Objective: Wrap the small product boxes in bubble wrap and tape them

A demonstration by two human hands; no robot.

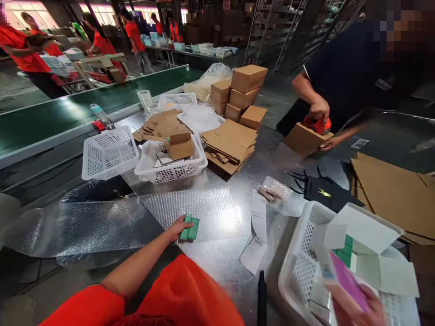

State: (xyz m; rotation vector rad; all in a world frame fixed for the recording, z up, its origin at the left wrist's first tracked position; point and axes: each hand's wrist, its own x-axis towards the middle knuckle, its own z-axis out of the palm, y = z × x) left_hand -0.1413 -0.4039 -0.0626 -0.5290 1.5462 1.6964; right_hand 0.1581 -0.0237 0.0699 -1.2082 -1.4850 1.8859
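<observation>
Foreground garment: orange-red shirt (190, 294), soft folds, at the bottom edge.
Right hand (360, 310): closed round a purple-and-pink box (346, 277), blurred, above the near basket (288, 258).
Left hand (178, 226): thumb pressed on two small green boxes (193, 231), side by side over the edge of the bubble wrap (214, 203); fingers beneath hidden.
Wrap, state: spread flat, unfolded; clear, dimpled, glossy under the lamps.
White carton (397, 274), state: flaps raised, unsealed, in the near basket; matt card, green blocks (345, 251) inside.
Progress, by judgement: only partway; green boxes unwrapped, purple-and-pink box still loose in the grasp.
Paper slips (259, 217): printed, creased, loose on the brushed-metal table (217, 260).
Bubble-wrapped packet (275, 186): crinkled, shiny, beside the slips.
Black bag (329, 194): flat, corded handles, gold emblem.
Far basket (170, 173): perforated white plastic, open brown box (181, 146) within.
Cardboard blanks (227, 140): flat, stiff, unfolded, in an uneven pile.
Brown cartons (249, 79): made up, square-edged, stacked.
Co-worker's hand (319, 108): gripping a red tape dispenser (319, 125) on a shut brown carton (302, 140).
</observation>
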